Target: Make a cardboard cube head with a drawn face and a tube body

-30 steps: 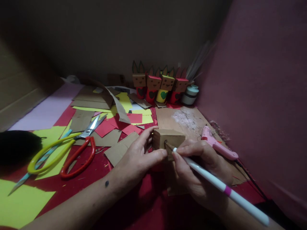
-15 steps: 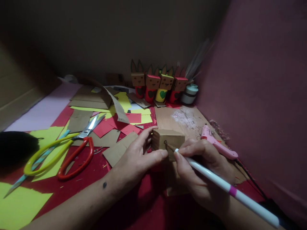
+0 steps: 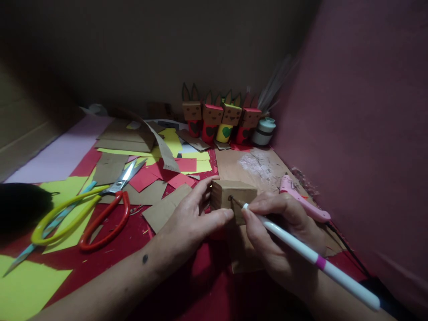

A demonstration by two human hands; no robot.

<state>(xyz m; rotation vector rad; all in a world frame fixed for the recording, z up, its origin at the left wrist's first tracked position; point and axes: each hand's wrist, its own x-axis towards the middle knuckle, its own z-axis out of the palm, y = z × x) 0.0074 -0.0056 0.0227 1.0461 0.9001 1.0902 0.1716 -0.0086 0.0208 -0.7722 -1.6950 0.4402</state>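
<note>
A small cardboard box (image 3: 245, 191) stands in front of me, with a small dark spot drawn on its near face. My left hand (image 3: 194, 214) is closed around the box's left side, thumb along the lower front and fingers behind. Between thumb and fingers, my right hand (image 3: 284, 236) grips a white pen (image 3: 294, 240) with a magenta band. Its thin dark tip touches the spot on the box. Below the box lies a cardboard piece (image 3: 242, 256), partly hidden by my right hand.
Scissors (image 3: 123, 178) with yellow and red handles lie left, over a striped pencil (image 3: 63, 216). Paper and cardboard scraps (image 3: 180, 165) spread behind. Several box-headed eared figures (image 3: 230, 129) stand at the back beside a jar (image 3: 264, 131). A pink glue gun (image 3: 304, 200) rests right.
The outlined circle on the box face is now filled in dark. The pen's rear end has swung slightly left and up. My left hand keeps its hold on the box.
</note>
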